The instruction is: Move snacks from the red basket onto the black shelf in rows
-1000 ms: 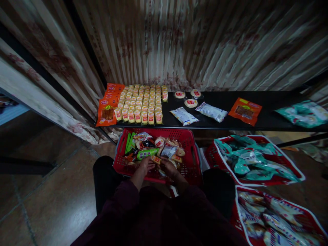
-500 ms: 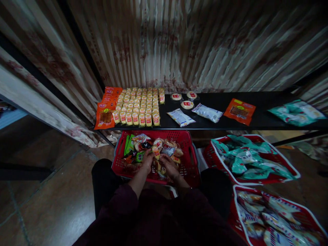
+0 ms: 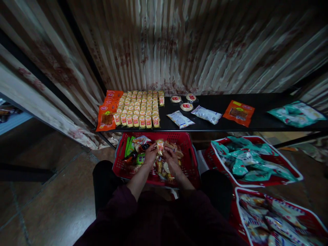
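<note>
Between both hands, over the red basket in front of my lap, is a small yellow wrapped cake with a red-and-white label. My left hand pinches its left side, and my right hand holds its right side. Mixed snacks lie under the hands, among them green packets and other wrapped pieces. Just beyond, on the black shelf, stand tight rows of the same yellow cakes. Orange packets overlap at the left of these rows.
Farther right on the shelf lie round white cakes, white packets, an orange packet and a teal packet. Two more baskets at the right hold teal packets and striped packets. A metal post rises at the left.
Both hands have moved slightly up and right with the yellow cake, which now stands more upright between the fingers. The view has shifted slightly.
</note>
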Demonstrator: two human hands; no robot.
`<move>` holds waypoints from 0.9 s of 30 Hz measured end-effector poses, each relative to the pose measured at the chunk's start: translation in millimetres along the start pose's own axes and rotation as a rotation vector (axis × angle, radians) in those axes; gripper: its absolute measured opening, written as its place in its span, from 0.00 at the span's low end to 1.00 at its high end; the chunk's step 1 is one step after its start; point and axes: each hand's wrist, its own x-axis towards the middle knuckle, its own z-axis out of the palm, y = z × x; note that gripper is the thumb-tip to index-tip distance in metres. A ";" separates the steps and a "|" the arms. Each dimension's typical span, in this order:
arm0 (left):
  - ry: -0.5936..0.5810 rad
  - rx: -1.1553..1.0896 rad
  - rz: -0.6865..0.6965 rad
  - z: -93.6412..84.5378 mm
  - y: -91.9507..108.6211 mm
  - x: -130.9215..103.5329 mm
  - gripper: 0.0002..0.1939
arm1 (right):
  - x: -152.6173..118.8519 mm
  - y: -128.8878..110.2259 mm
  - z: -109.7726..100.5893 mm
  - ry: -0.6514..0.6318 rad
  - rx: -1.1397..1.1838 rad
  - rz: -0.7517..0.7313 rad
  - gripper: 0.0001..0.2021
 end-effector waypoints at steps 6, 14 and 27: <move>0.017 0.038 -0.015 4.8 2.2 -3.6 0.22 | 2.2 1.0 -3.7 0.021 0.027 0.009 0.20; 0.031 0.087 0.044 11.1 6.8 -11.8 0.17 | 3.9 3.1 -12.5 -0.033 -0.037 0.061 0.18; 0.080 0.229 0.245 15.8 -3.1 -9.4 0.13 | -0.8 -1.7 2.4 0.066 -0.078 -0.091 0.21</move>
